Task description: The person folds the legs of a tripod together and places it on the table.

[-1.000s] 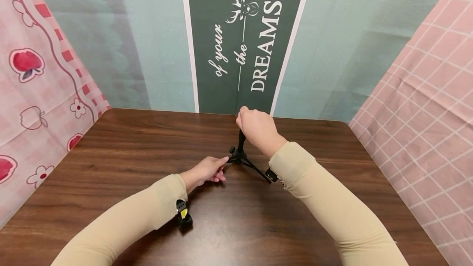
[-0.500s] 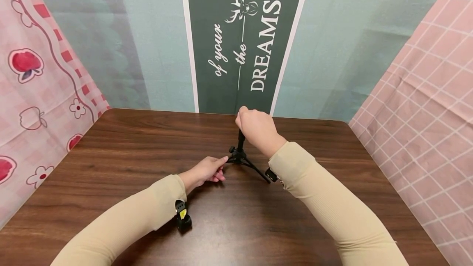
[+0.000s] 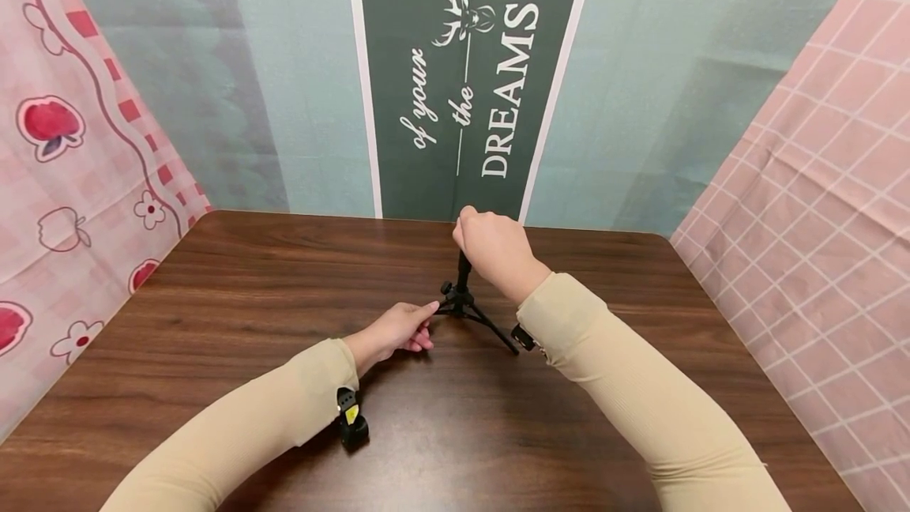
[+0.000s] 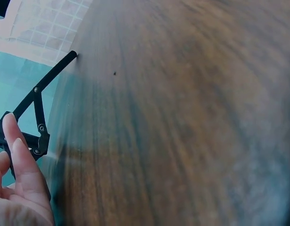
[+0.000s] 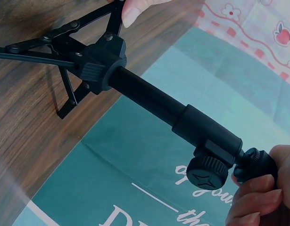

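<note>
A small black tripod (image 3: 464, 273) stands on the wooden table with its legs spread. My left hand (image 3: 400, 327) pinches one of its legs low down, thumb uppermost; in the left wrist view the fingers (image 4: 29, 176) lie beside the leg and its brace. Up at the top my right hand (image 3: 499, 250) grips the tripod, hiding its upper end in the head view. From the right wrist, the fingers (image 5: 255, 200) are seen curled round the small tripod head (image 5: 256, 165). Just below it sits a ridged knob (image 5: 207, 172) on the column (image 5: 145, 96).
The brown wood-grain table (image 3: 235, 299) extends on all sides of the tripod. A green-grey lettered cloth (image 3: 455, 101) hangs close behind its back edge. Pink patterned cloths (image 3: 78, 180) flank the left and right sides.
</note>
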The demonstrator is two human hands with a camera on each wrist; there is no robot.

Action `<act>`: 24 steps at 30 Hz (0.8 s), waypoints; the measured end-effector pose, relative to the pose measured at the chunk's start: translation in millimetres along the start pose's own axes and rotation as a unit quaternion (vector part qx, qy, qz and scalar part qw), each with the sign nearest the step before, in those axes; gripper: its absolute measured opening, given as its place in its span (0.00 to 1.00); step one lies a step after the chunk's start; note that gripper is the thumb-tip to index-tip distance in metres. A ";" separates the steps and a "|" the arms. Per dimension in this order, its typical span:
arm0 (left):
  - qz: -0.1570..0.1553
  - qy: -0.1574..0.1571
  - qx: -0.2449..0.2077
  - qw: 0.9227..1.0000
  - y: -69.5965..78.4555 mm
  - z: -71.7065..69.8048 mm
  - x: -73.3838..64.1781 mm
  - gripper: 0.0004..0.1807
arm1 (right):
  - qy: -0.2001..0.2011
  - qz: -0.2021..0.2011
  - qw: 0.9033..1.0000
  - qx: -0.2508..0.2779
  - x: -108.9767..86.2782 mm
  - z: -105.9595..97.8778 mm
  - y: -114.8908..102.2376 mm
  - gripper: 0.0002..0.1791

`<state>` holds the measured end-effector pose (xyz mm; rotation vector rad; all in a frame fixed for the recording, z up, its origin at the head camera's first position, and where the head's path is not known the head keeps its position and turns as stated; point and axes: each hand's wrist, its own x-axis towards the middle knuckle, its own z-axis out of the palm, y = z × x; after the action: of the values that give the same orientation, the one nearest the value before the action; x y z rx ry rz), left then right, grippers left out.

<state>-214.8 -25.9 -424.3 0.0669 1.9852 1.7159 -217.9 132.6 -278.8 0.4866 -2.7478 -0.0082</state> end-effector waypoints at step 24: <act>0.062 0.032 0.460 0.885 22.4 -5.3 -10.9 0.32 | 0.027 -0.015 0.999 -0.014 -1.8 0.2 -0.8 0.16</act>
<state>-214.0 -30.2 -399.2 0.4719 2.7112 0.6893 -216.1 132.5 -279.6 0.5123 -2.6830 -0.0412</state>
